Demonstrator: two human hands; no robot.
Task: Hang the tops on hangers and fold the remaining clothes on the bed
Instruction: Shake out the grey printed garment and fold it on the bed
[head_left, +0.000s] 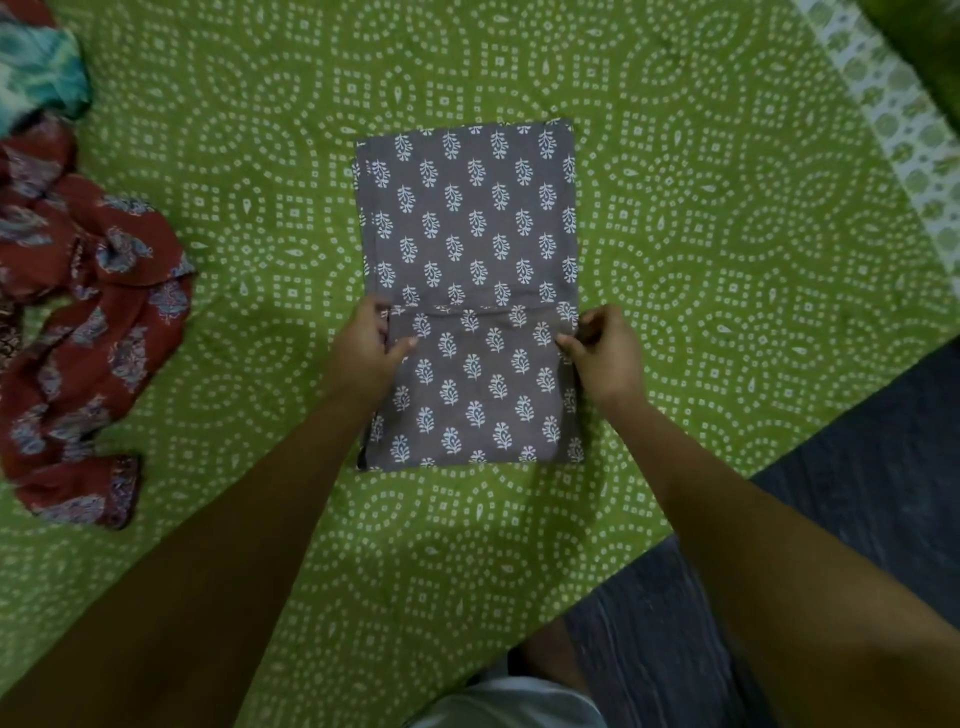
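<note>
A grey garment (467, 223) with a white leaf print lies flat on the bed as a narrow folded rectangle. Its near end is doubled over, and the folded edge runs across the middle. My left hand (366, 348) pinches that edge at the garment's left side. My right hand (605, 348) pinches the same edge at the right side. Both forearms reach in from the bottom of the view.
The bed carries a green sheet (701, 260) with white dotted circles. A crumpled red printed garment (88, 332) lies at the left, and a teal patterned cloth (41, 73) sits in the top left corner. The dark floor (857, 519) shows past the bed's near right edge.
</note>
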